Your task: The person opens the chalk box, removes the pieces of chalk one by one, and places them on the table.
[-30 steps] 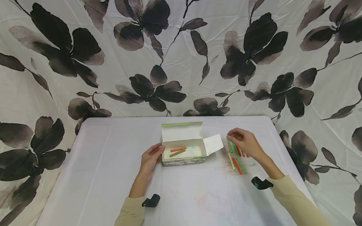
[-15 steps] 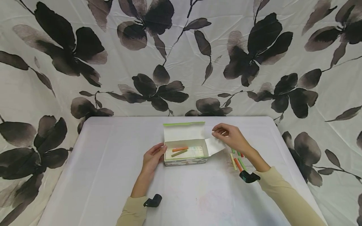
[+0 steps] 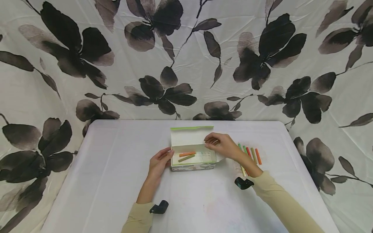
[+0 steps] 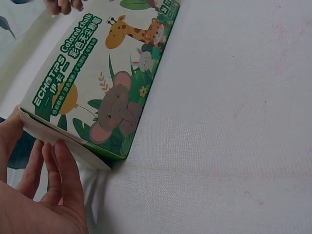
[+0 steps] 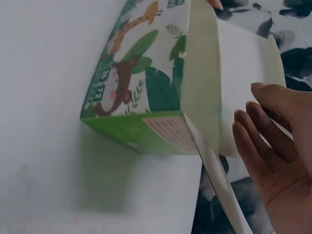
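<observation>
An opened cardboard box of colored chalk (image 3: 192,167) sits on the white table, with an orange chalk stick (image 3: 187,154) and an olive chalk stick (image 3: 186,158) lying inside. At the box's left end, my left hand (image 3: 159,163) grips the edge, thumb at the top and fingers against the end flap (image 4: 68,141). Over the right end of the box hovers my right hand (image 3: 223,146), fingers loosely bent. No chalk shows between its fingertips (image 5: 239,127) in the right wrist view. The raised lid (image 3: 190,137) stands behind.
Right of the box lie several chalk sticks in rows, among them a red stick (image 3: 248,152) and an orange stick (image 3: 258,156); my right forearm covers part of them. Faint chalk smudges mark the white tablecloth (image 3: 215,207). A floral cloth (image 3: 221,64) hangs behind the table.
My right hand has moved left from the chalk rows, past the right flap, to above the box. The left hand keeps its grip on the box's left end.
</observation>
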### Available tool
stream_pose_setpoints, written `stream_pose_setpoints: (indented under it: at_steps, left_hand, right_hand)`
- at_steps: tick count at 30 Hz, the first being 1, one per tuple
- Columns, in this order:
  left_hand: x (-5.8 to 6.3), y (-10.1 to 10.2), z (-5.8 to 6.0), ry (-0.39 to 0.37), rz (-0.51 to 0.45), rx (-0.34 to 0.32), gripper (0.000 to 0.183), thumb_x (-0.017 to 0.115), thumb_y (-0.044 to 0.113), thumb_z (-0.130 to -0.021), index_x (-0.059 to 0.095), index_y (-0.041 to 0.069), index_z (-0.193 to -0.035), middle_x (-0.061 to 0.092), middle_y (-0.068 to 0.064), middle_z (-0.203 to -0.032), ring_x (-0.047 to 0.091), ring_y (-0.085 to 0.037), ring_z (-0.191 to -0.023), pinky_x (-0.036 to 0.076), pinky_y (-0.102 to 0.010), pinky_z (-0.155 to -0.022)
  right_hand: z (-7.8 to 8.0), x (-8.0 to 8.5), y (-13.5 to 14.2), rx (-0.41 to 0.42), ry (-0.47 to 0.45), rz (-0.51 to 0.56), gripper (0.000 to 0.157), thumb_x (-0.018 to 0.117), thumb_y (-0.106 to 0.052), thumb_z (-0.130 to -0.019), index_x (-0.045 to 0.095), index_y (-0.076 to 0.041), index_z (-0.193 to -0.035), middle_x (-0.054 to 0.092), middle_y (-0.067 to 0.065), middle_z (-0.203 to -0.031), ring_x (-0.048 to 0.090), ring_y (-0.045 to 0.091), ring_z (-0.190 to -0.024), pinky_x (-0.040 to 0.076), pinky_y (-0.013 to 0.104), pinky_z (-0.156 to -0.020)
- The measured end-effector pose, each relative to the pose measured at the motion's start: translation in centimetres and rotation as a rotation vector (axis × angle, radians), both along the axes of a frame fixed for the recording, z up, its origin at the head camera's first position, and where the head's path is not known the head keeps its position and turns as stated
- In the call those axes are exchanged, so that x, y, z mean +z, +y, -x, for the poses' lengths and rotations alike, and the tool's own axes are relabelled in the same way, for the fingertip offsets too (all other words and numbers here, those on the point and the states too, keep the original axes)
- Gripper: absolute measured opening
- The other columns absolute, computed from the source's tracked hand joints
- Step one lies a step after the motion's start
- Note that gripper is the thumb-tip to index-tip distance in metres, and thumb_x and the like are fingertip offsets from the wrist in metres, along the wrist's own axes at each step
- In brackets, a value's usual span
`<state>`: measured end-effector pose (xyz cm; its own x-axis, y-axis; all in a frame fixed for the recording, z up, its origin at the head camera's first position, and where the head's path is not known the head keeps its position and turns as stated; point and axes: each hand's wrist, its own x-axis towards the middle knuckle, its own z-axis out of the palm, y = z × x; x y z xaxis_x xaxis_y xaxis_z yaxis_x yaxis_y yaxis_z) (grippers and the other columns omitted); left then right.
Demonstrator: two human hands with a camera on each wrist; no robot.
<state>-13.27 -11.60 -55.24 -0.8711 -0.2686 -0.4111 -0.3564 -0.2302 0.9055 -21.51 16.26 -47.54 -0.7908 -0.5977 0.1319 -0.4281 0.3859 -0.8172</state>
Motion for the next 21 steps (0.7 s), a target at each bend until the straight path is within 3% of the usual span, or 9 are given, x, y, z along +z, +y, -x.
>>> stream_pose_setpoints:
  at_steps: [4,9,16,21]
  left_hand:
    - [-0.1,0.0,0.0,-0.001,-0.004,-0.002,0.05,0.084,0.029,-0.089,0.068,0.004,-0.129,0.07,-0.002,-0.104,0.069,-0.016,-0.082,0.054,-0.021,-0.067]
    - [-0.1,-0.1,0.1,-0.005,-0.001,-0.005,0.05,0.084,0.031,-0.088,0.068,0.006,-0.129,0.07,-0.001,-0.104,0.068,-0.015,-0.082,0.054,-0.022,-0.067]
    - [-0.1,-0.1,0.0,0.006,-0.01,-0.006,0.05,0.084,0.031,-0.088,0.068,0.006,-0.129,0.07,0.0,-0.103,0.068,-0.016,-0.083,0.054,-0.022,-0.068]
    - [-0.1,-0.1,-0.1,0.006,-0.01,0.002,0.048,0.084,0.031,-0.089,0.069,0.008,-0.128,0.071,0.0,-0.104,0.067,-0.015,-0.082,0.054,-0.022,-0.068]
  right_hand:
    - [-0.1,-0.6,-1.0,0.055,-0.006,-0.021,0.022,0.075,-0.006,-0.094,0.07,0.004,-0.114,0.072,0.014,-0.106,0.069,0.025,-0.096,0.057,0.038,-0.086]
    - [-0.1,-1.5,-2.3,0.116,-0.006,-0.053,0.021,0.075,-0.004,-0.094,0.07,0.003,-0.113,0.072,0.012,-0.105,0.069,0.021,-0.094,0.057,0.033,-0.085]
    - [-0.2,-2.9,-3.9,0.241,-0.003,-0.085,0.023,0.073,0.003,-0.093,0.068,0.007,-0.114,0.072,0.02,-0.104,0.069,0.021,-0.092,0.058,0.029,-0.082]
    - [-0.4,-3.7,-4.8,0.281,-0.005,-0.135,0.024,0.073,0.001,-0.093,0.069,0.005,-0.116,0.072,0.017,-0.107,0.069,0.022,-0.097,0.057,0.031,-0.085]
